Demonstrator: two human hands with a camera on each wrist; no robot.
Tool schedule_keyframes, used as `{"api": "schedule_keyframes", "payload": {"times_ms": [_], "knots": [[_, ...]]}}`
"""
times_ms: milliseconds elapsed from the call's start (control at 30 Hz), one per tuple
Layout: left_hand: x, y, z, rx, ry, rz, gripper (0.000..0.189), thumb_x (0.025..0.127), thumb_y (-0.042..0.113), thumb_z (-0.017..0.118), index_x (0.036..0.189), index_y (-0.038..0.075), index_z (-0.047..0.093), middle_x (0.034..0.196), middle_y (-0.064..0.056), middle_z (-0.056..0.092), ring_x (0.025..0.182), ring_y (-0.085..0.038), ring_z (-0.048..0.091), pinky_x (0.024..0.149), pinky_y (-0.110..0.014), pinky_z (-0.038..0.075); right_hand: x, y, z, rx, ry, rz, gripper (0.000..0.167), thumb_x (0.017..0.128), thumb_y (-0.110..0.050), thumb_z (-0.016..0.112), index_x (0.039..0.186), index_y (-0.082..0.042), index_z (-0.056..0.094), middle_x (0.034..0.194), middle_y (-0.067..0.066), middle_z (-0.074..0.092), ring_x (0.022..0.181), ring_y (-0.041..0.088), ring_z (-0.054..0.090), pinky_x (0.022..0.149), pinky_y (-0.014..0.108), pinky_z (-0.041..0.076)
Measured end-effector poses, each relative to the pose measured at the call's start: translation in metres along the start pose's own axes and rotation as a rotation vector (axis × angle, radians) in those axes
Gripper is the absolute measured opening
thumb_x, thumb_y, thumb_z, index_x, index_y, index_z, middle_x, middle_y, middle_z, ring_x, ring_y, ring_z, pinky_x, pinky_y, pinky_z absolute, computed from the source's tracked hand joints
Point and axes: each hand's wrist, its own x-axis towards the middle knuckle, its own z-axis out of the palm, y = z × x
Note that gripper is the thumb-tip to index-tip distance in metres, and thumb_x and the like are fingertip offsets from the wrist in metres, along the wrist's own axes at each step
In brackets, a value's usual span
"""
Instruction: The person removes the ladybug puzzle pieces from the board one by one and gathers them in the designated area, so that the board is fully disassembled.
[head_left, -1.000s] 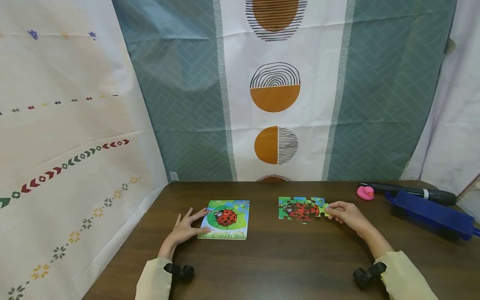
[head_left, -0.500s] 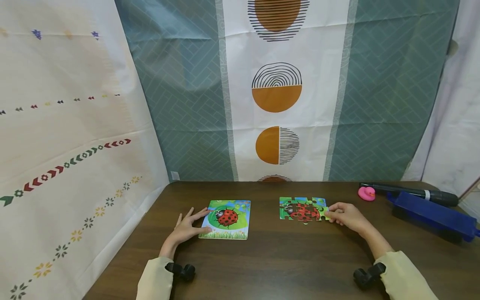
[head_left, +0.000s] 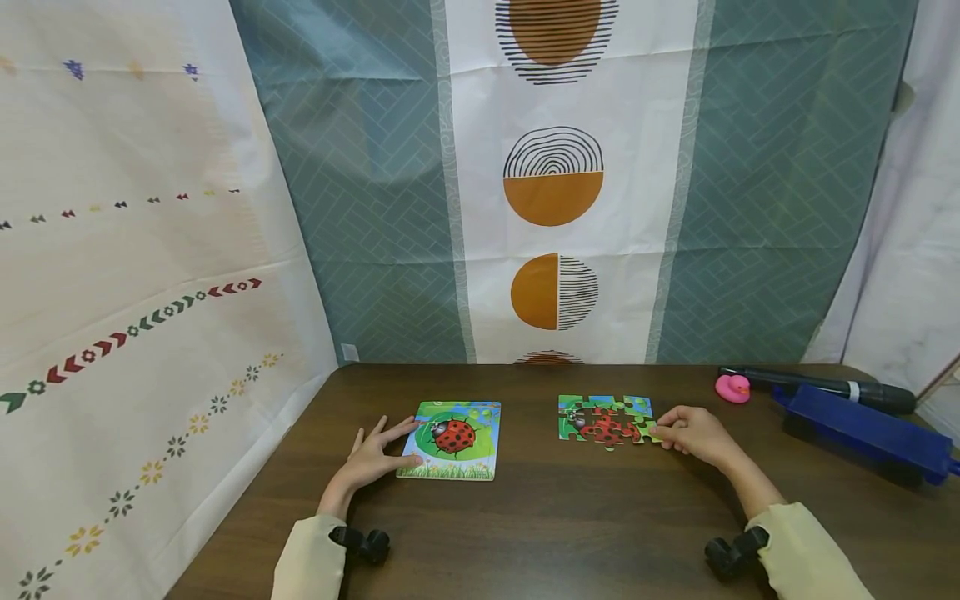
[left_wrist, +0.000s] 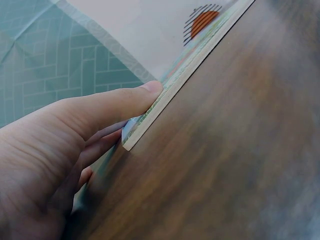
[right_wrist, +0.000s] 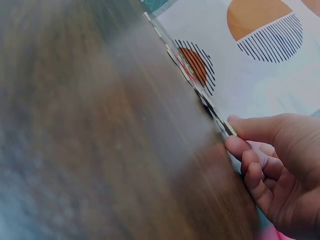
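Observation:
A square board with a ladybug picture (head_left: 459,465) lies flat on the left part of the table. My left hand (head_left: 369,458) rests at its left side, fingers spread and fairly straight, with thumb and forefinger touching the board. In the left wrist view the thumb (left_wrist: 127,101) lies along the board's near edge. To the right is a partly joined ladybug jigsaw puzzle (head_left: 598,423) with an uneven lower edge. At its right end my right hand (head_left: 693,433) pinches a green and yellow puzzle piece (head_left: 651,430) between thumb and forefinger, the other fingers curled beneath.
A pink rubber duck (head_left: 732,388) sits at the back right of the brown table (head_left: 540,533). Beside it lie a black rod-like object (head_left: 881,393) and a long blue plastic object (head_left: 870,429). Patterned cloths (head_left: 390,208) hang behind and at the sides.
My right hand has brought the puzzle piece slightly nearer to me, along the puzzle's right end, and keeps its pinch. My left hand stays in place on the board.

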Motion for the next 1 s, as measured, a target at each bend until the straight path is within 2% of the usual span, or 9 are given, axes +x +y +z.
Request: {"api": "schedule_keyframes", "payload": {"times_ms": [367,633,900,1000], "knots": [[-0.0003,0.0012,-0.0001,-0.008,-0.001,0.012,0.071,0.084,0.035,0.075,0.147,0.019,0.046,0.16,-0.012,0.031,0.151,-0.046,-0.001,0.115,-0.067,-0.017,-0.001,-0.0036,0.0015,-0.064,0.024,0.015,0.029,0.088,-0.026,0.071,0.089,0.002,0.065,0.061,-0.003,0.061,0.056,0.01,0.051,0.051,0.022,0.043],[-0.0013,0.0018,0.0009,-0.007,0.005,0.003,0.072,0.084,0.035,0.076,0.147,0.018,0.047,0.16,-0.012,0.031,0.151,-0.046,0.0,0.116,-0.067,-0.016,-0.0022,-0.0025,0.0026,-0.064,0.019,0.016,0.027,0.088,-0.027,0.071,0.086,0.0,0.065,0.06,-0.004,0.059,0.055,0.01,0.049,0.05,0.022,0.041],[-0.0009,0.0005,0.0007,-0.003,0.001,0.004,0.071,0.084,0.035,0.075,0.147,0.019,0.046,0.16,-0.012,0.03,0.151,-0.046,-0.001,0.116,-0.067,-0.017,-0.0018,-0.0036,0.0024,-0.038,0.017,0.025,0.03,0.089,-0.028,0.07,0.09,0.001,0.064,0.062,-0.004,0.059,0.056,0.01,0.05,0.051,0.022,0.042],[-0.0003,0.0005,0.0008,-0.008,0.003,0.002,0.071,0.084,0.035,0.075,0.147,0.019,0.046,0.16,-0.012,0.03,0.151,-0.046,-0.001,0.116,-0.066,-0.017,-0.0007,-0.0036,0.0022,-0.022,0.052,0.033,0.031,0.089,-0.028,0.07,0.092,0.002,0.065,0.063,-0.004,0.06,0.058,0.009,0.048,0.052,0.022,0.04]]}}
